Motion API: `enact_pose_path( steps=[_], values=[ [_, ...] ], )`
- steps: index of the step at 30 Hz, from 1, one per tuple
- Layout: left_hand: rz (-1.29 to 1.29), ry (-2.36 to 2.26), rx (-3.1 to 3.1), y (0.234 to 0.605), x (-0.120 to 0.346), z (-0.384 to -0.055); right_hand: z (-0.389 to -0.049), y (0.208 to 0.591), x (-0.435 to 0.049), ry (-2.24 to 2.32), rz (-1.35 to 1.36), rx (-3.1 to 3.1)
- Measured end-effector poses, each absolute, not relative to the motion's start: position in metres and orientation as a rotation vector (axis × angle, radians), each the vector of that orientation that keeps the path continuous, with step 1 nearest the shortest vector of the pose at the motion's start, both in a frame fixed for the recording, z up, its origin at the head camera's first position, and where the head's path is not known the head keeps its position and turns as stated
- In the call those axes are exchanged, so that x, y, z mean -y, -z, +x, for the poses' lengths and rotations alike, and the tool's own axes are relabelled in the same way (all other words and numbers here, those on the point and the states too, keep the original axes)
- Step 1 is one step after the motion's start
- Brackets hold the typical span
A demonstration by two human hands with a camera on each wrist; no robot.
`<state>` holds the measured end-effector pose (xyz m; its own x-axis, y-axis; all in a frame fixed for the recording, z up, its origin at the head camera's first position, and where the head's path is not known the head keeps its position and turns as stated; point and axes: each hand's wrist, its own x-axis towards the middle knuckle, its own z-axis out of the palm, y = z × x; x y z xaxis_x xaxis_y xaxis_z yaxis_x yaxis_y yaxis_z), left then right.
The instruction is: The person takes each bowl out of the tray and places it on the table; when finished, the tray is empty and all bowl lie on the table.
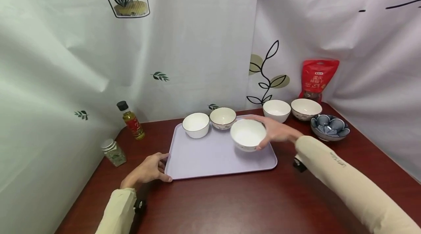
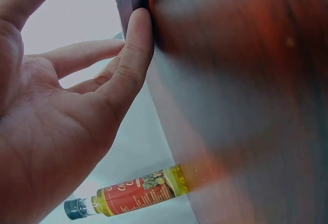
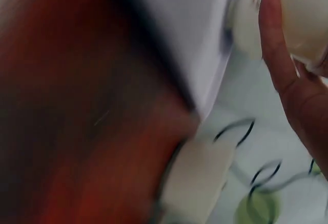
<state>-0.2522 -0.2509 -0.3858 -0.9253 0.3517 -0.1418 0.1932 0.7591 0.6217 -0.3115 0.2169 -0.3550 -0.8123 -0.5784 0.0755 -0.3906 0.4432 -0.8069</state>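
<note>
My right hand [image 1: 274, 129] grips a white bowl [image 1: 248, 133] by its right side, over the right part of the lilac tray [image 1: 204, 157]. In the right wrist view the bowl [image 3: 305, 16] shows only in part, with a finger [image 3: 274, 34] along its outside. My left hand [image 1: 149, 169] touches the tray's left edge near the front corner; in the left wrist view its fairly straight fingers [image 2: 134, 49] rest against that edge. At the tray's back stand a plain white bowl [image 1: 196, 126] and a patterned cream bowl [image 1: 223, 119].
Two white bowls, one [image 1: 277, 110] left of the other [image 1: 306, 109], stand back right. Nearby are a blue patterned bowl [image 1: 330, 128] with small blue dishes inside and a red packet [image 1: 318, 79]. An oil bottle [image 1: 133, 122] and a spice jar [image 1: 114, 152] stand at left.
</note>
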Motion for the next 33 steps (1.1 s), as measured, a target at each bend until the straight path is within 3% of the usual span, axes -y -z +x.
enact_pose_path(
  steps=[11, 16, 33],
  values=[
    [0.446, -0.931, -2.712, 0.387, 0.255, -0.253, -0.297, 0.372, -0.287, 1.343, -0.428, -2.712],
    [0.467, -0.939, -2.695, 0.387, 0.252, -0.253, -0.29, 0.375, -0.296, 1.382, -0.272, -2.745],
    [0.452, -0.906, -2.707, 0.384, 0.251, -0.253, -0.292, 0.386, -0.299, 1.379, -0.133, -2.733]
  ],
)
